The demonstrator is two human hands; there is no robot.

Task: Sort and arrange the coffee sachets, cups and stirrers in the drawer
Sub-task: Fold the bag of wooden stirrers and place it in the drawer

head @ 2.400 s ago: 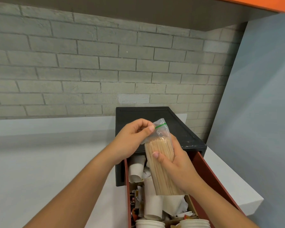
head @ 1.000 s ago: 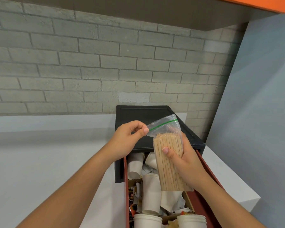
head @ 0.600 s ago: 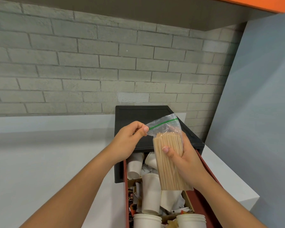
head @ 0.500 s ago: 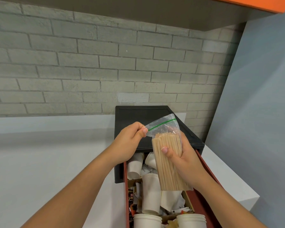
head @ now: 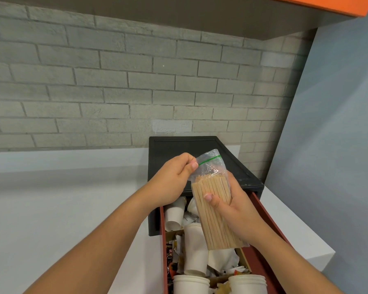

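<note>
I hold a clear zip bag of wooden stirrers point(head: 216, 213) upright above the open red drawer point(head: 266, 221). My right hand point(head: 236, 211) wraps around the bundle from the right, thumb across its front. My left hand point(head: 172, 179) pinches the bag's top left corner by the green zip line. Below, the drawer holds a jumble of white paper cups point(head: 194, 251), some lying on their sides, two upright at the near edge point(head: 190, 284). Dark coffee sachets point(head: 170, 255) lie along the drawer's left side, partly buried.
The drawer slides out of a black cabinet box point(head: 200, 153) standing on a white counter point(head: 62, 209). A grey brick wall point(head: 115, 92) rises behind, a blue-grey wall stands at the right, and an orange cupboard edge point(head: 327, 5) hangs overhead.
The bag has tilted slightly and my left hand's pinch has stayed at its top corner; the right hand keeps its grip. The view has shifted a little.
</note>
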